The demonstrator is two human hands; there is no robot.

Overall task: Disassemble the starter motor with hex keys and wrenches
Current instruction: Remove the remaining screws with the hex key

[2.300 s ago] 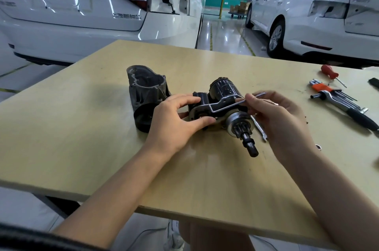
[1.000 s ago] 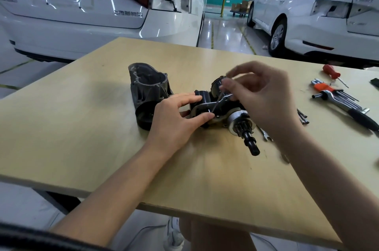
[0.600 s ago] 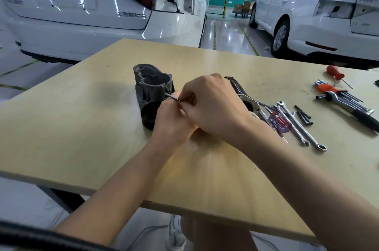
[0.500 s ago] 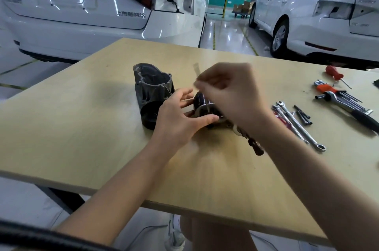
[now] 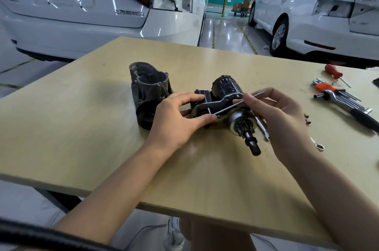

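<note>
On table — left hand grips starter motor, right hand just beside pinches hex key.

Illumination was bright and even, sourced from overhead. Streaked glare ran across the boot lid of the left white car and the polished floor mirrored the ceiling lights. A soft shadow lay on the wooden table toward its left edge, beside the detached housing; faint shadows sat under both forearms. Focus was sharp at centre. Wide-angle distortion bowed the table's edges and both cars. A dark blurred band crossed the bottom-left corner.
</note>
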